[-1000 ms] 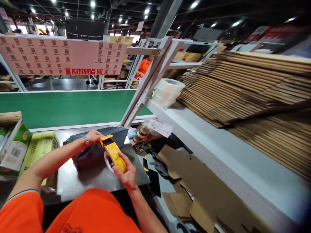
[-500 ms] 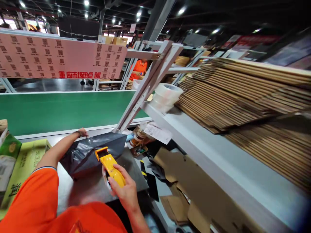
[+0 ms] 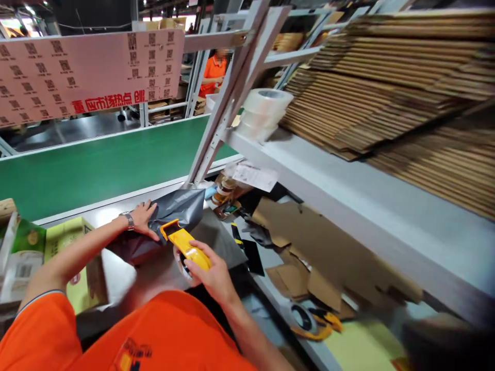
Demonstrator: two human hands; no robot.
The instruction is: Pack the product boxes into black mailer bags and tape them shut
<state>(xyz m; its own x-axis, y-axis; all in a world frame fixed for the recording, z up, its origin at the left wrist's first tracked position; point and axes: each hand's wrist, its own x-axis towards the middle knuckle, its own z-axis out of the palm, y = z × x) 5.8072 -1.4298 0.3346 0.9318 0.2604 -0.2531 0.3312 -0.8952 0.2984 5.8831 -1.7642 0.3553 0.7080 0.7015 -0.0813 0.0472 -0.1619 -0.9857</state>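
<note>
left hand (image 3: 144, 220): fingers spread apart, laid on the dark plastic bag (image 3: 181, 205), which lies on the metal table (image 3: 224, 247) below the green panel (image 3: 116, 167). right hand (image 3: 214, 273): clamped around the yellow tape dispenser (image 3: 190, 250), its head pointing to ten o'clock, at the bag's near edge; whether they touch cannot be told. about the bag: green-yellow box (image 3: 73, 234) at eight o'clock; clear tape rolls (image 3: 265, 111) at two o'clock, on the shelf (image 3: 328, 180) beside stacked cardboard (image 3: 367, 98); another dispenser (image 3: 319, 324) at four o'clock.
</note>
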